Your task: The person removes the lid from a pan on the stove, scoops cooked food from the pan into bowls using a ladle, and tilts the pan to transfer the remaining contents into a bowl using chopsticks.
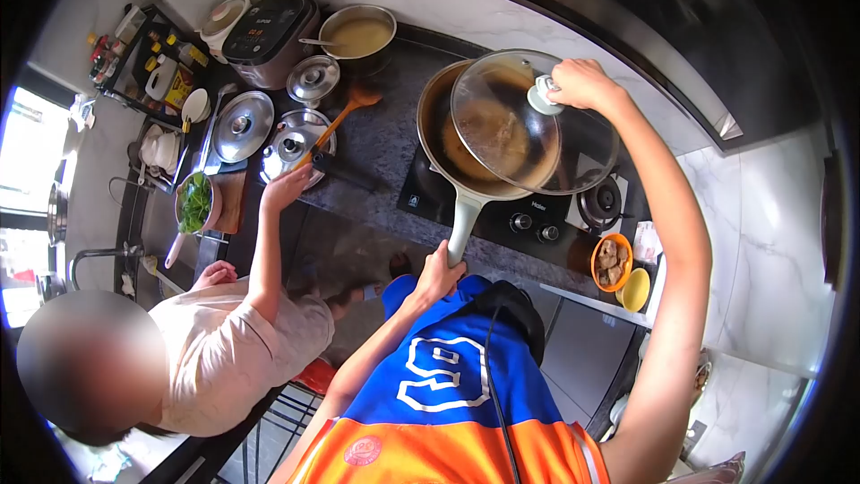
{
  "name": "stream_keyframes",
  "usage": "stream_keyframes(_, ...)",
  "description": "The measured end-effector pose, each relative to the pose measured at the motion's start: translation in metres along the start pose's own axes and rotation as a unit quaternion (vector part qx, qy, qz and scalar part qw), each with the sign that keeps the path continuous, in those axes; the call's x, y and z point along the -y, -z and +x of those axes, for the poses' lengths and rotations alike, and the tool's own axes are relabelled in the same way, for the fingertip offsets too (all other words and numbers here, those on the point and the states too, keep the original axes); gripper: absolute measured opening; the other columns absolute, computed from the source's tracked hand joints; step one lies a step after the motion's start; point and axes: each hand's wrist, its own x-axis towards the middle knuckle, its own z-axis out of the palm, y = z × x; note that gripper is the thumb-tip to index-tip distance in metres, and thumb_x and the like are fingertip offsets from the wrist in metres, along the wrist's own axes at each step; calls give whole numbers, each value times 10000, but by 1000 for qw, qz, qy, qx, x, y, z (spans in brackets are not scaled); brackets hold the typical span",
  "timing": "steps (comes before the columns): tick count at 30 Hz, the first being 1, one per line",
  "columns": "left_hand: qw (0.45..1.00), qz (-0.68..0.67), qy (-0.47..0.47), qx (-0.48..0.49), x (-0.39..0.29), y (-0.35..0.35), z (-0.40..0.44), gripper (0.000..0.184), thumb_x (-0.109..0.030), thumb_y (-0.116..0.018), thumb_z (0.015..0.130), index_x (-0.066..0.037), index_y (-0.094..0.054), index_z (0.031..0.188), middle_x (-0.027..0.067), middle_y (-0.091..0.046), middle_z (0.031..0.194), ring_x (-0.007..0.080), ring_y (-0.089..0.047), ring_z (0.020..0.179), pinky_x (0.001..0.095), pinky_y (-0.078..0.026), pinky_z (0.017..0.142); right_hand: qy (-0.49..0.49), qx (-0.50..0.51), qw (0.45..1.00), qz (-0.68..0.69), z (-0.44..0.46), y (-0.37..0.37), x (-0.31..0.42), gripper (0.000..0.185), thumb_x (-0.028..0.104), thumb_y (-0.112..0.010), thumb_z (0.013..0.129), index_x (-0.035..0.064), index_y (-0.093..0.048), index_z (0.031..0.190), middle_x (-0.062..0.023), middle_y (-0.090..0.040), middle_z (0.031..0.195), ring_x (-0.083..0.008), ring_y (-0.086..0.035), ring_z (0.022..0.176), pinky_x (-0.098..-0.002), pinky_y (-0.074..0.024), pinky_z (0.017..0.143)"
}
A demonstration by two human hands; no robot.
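My left hand [439, 272] is wrapped round the pale handle of a wok [428, 116] on the stove. With its fingers closed on the knob, my right hand [582, 85] holds a glass lid [587, 139] over the right part of the wok, leaving the left side uncovered. Brownish food or liquid [488, 139] shows inside, partly through the glass. Whether the lid touches the rim I cannot tell.
Another person [224, 350] at the left holds an orange spatula [345, 112] over steel lids [291, 148]. Behind stand a pot [358, 31] and a rice cooker [264, 40]. Right of the stove knobs sit an orange bowl [612, 263] with brown chunks and a yellow bowl [633, 290].
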Motion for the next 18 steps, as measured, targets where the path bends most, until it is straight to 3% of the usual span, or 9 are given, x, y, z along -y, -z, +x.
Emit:
stream_keyframes(5, 1000, -6, 0, 3, 0, 1, 0, 283, -77, -578, 780, 56, -421, 975, 135, -557, 541, 196, -559, 394, 321, -432, 355, 6, -14, 1000, 3, 31, -26, 31, 273, 283, -590, 703, 44, -692, 784, -170, -665, 831, -322, -646, 824, -437, -493, 711)
stream_keyframes(12, 1000, -1, -2, 7, -1, 3, -2, 292, -75, -560, 790, 60, -417, 1006, 128, -544, 531, 187, -552, 387, 316, -430, 343, 34, -53, 998, -6, 51, -71, 51, 235, 263, -583, 703, 57, -692, 735, -156, -664, 763, -312, -654, 777, -434, -492, 677)
stream_keyframes(18, 1000, 7, 1, 5, -8, 8, -4, 287, -66, -548, 796, 56, -411, 1016, 135, -547, 533, 195, -560, 392, 321, -434, 344, 35, -60, 998, -2, 52, -99, 49, 320, 339, -624, 751, 24, -674, 717, -183, -647, 721, -326, -649, 711, -429, -494, 638)
